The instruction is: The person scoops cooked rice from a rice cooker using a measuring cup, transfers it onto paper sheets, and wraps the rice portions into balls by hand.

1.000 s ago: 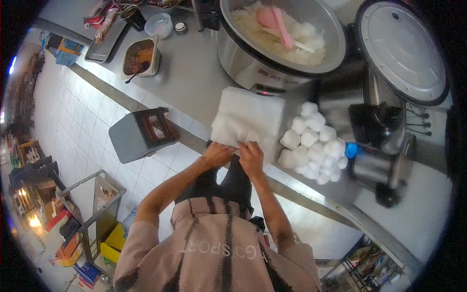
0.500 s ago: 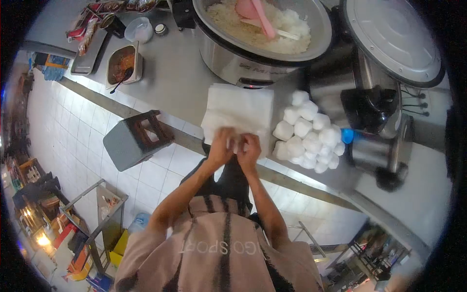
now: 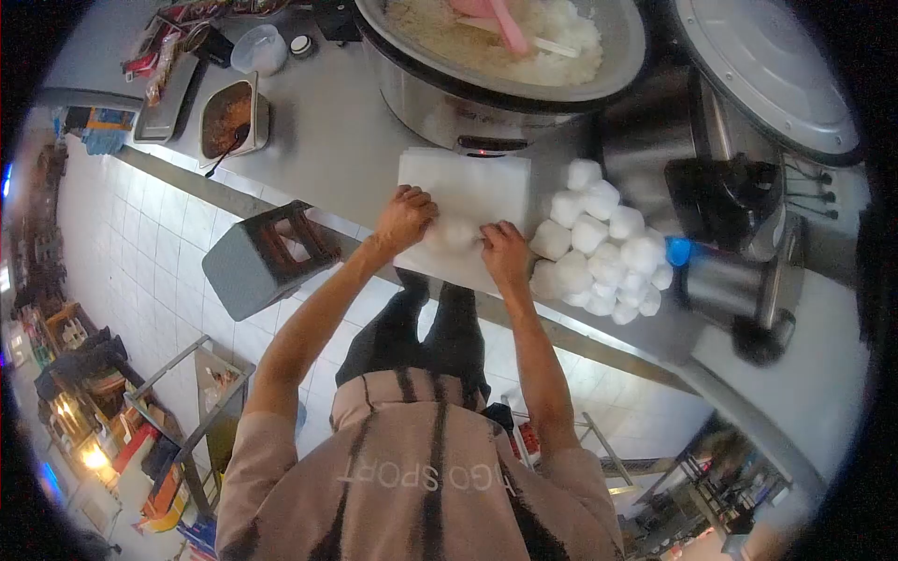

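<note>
A stack of white paper sheets (image 3: pixel 468 182) lies on the counter before the rice cooker. On its near part is a pale rounded lump (image 3: pixel 456 234), blurred, with paper around it; what is inside does not show. My left hand (image 3: pixel 409 217), fingers curled closed, grips the paper at the lump's left side. To the right of the lump, my right hand (image 3: pixel 505 248) pinches the paper's other side. A pile of rounded white paper bundles (image 3: pixel 606 260) sits just right of my right hand.
The large cooker (image 3: pixel 449 103) holds rice (image 3: pixel 552 61) and a pink scoop (image 3: pixel 510 35). A metal pan of reddish food (image 3: pixel 229 122) stands at the left. Below the counter edge is a grey stool (image 3: pixel 248 271). A round lid (image 3: pixel 772 70) leans at the upper right.
My hands have moved up and spread apart from close together above the near edge of the sheets. The pale lump now shows between them. The view has shifted slightly.
</note>
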{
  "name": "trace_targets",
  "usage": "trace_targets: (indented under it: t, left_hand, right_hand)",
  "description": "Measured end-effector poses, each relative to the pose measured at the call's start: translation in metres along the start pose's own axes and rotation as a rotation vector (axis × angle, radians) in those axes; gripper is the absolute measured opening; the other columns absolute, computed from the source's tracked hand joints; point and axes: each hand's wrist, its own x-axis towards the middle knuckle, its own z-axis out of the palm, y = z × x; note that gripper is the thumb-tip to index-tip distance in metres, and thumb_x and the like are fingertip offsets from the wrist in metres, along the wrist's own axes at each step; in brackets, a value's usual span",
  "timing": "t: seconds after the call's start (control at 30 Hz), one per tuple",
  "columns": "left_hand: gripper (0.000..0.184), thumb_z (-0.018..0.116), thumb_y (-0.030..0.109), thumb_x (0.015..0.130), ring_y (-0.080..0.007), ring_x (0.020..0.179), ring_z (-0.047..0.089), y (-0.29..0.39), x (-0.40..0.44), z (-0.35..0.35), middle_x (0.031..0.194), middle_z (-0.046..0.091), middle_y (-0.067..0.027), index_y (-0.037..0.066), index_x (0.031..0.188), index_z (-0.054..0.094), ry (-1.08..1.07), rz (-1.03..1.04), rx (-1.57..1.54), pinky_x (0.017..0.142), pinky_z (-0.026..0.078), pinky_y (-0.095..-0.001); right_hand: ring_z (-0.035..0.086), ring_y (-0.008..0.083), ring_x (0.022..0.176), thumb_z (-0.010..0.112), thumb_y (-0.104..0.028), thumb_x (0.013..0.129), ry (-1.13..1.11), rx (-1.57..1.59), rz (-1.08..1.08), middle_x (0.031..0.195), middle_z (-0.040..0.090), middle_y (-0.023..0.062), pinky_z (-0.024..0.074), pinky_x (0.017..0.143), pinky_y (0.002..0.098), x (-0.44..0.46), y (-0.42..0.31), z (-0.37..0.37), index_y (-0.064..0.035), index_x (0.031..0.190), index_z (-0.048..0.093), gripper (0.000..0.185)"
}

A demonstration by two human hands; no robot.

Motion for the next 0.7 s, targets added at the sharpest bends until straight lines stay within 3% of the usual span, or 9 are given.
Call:
trace_targets:
  t: [0.03,0.17,0.23,0.33,0.47,0.53,0.7]
  left_hand:
    - [0.032,0.071,0.007,0.068,-0.0257,0.110,0.056,-0.006,-0.001,0.002,0.101,0.062,-0.0062,0.011,0.101,0.068,-0.157,0.000,-0.052,0.101,0.040,-0.0434]
    - [0.031,0.070,0.006,0.066,-0.0228,0.109,0.057,-0.009,-0.020,0.017,0.101,0.062,-0.0035,0.011,0.097,0.069,-0.059,0.108,0.074,0.103,0.038,-0.0453]
    - [0.034,0.070,0.013,0.071,-0.0237,0.109,0.055,-0.008,-0.025,0.015,0.104,0.059,-0.0053,0.010,0.104,0.068,0.072,0.237,0.128,0.103,0.036,-0.0493]
    - [0.039,0.069,0.022,0.076,-0.0255,0.112,0.053,-0.001,-0.035,-0.002,0.109,0.055,-0.0074,0.007,0.112,0.066,0.039,0.255,0.133,0.105,0.034,-0.0530]
    - [0.052,0.065,0.031,0.083,-0.0257,0.119,0.049,0.015,-0.031,-0.014,0.119,0.054,-0.0100,0.004,0.126,0.058,-0.115,0.164,0.146,0.105,0.033,-0.0532]
    - [0.047,0.071,0.033,0.078,-0.0271,0.109,0.053,0.014,-0.022,-0.012,0.108,0.054,-0.0095,0.005,0.115,0.065,-0.012,0.145,0.087,0.099,0.036,-0.0517]
    - [0.048,0.073,0.037,0.076,-0.0272,0.105,0.054,0.013,-0.017,-0.012,0.103,0.056,-0.0090,0.006,0.112,0.067,-0.012,0.079,0.004,0.096,0.038,-0.0498]
  right_hand:
    - [0.061,0.0314,0.089,0.066,-0.002,0.071,0.051,0.040,-0.015,0.098,0.061,0.0082,0.0527,0.076,0.0446,-0.006,0.002,0.005,-0.0061,0.094,0.064,0.023]
    - [0.060,0.0320,0.097,0.065,0.000,0.070,0.132,0.027,-0.075,0.110,0.059,0.0099,0.0518,0.083,0.0435,-0.025,0.007,0.022,-0.0050,0.100,0.066,0.031]
    - [0.054,0.0337,0.112,0.065,-0.004,0.073,0.042,-0.111,-0.154,0.123,0.054,0.0135,0.0472,0.093,0.0461,-0.026,0.004,0.013,-0.0021,0.112,0.064,0.040]
    - [0.045,0.0362,0.123,0.065,-0.010,0.077,-0.112,-0.189,-0.107,0.132,0.047,0.0159,0.0407,0.100,0.0506,-0.025,-0.024,-0.017,0.0010,0.124,0.059,0.049]
    - [0.043,0.0365,0.125,0.064,-0.015,0.080,-0.174,-0.135,-0.089,0.134,0.046,0.0159,0.0389,0.101,0.0531,-0.019,-0.030,-0.029,0.0007,0.129,0.056,0.052]
    - [0.044,0.0364,0.122,0.064,-0.013,0.080,-0.164,-0.147,-0.126,0.133,0.046,0.0161,0.0404,0.099,0.0517,-0.019,-0.020,-0.023,0.0013,0.125,0.058,0.048]
    - [0.047,0.0347,0.118,0.065,-0.008,0.077,-0.152,-0.128,-0.115,0.131,0.048,0.0139,0.0417,0.097,0.0510,-0.015,-0.018,-0.019,-0.0011,0.117,0.063,0.041]
